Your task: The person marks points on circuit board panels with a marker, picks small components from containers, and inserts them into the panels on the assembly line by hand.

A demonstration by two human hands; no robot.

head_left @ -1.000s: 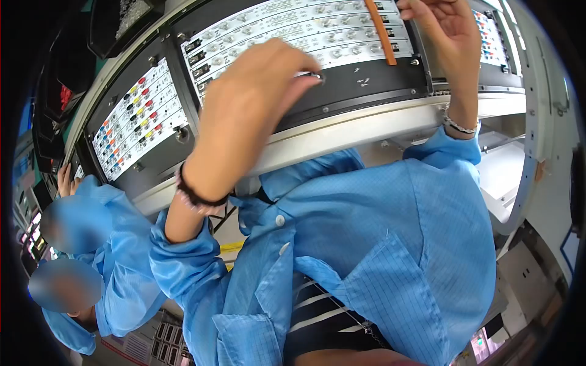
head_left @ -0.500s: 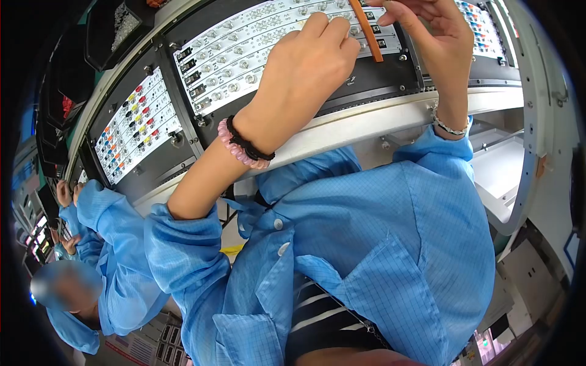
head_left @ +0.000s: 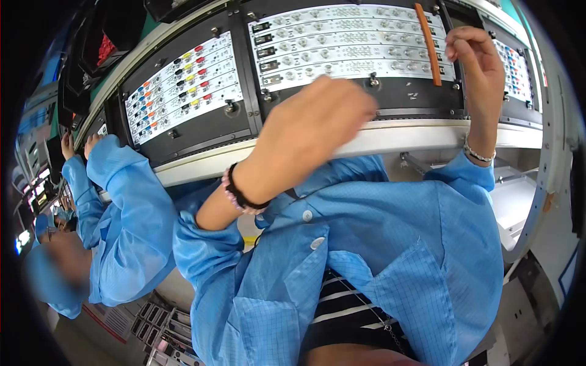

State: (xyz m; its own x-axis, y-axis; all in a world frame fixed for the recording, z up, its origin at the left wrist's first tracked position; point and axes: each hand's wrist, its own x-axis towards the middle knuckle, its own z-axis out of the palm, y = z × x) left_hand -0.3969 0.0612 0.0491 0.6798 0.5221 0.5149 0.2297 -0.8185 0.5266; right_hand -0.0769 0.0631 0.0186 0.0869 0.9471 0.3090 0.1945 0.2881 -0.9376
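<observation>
Blurred by motion, my left hand is over the front rail and the lower edge of the black carrier frame. Its fingers curl away from me, and whether they hold anything is hidden. My right hand is at the right end of the white circuit boards, its thumb and bent fingertips pressed together. Anything between them is too small to make out. Just left of these fingertips, an orange-brown strip lies across the boards' right ends. Small clear round parts and black connectors sit on the boards.
Another carrier to the left holds boards with coloured parts; a further one stands right. Black bins, one with red parts, line the back left. A metal rail runs in front. A co-worker in blue works at left.
My left hand has moved off the boards toward the front rail. My right hand has shifted slightly away from the strip. The camera view has turned, showing more of the left carrier.
</observation>
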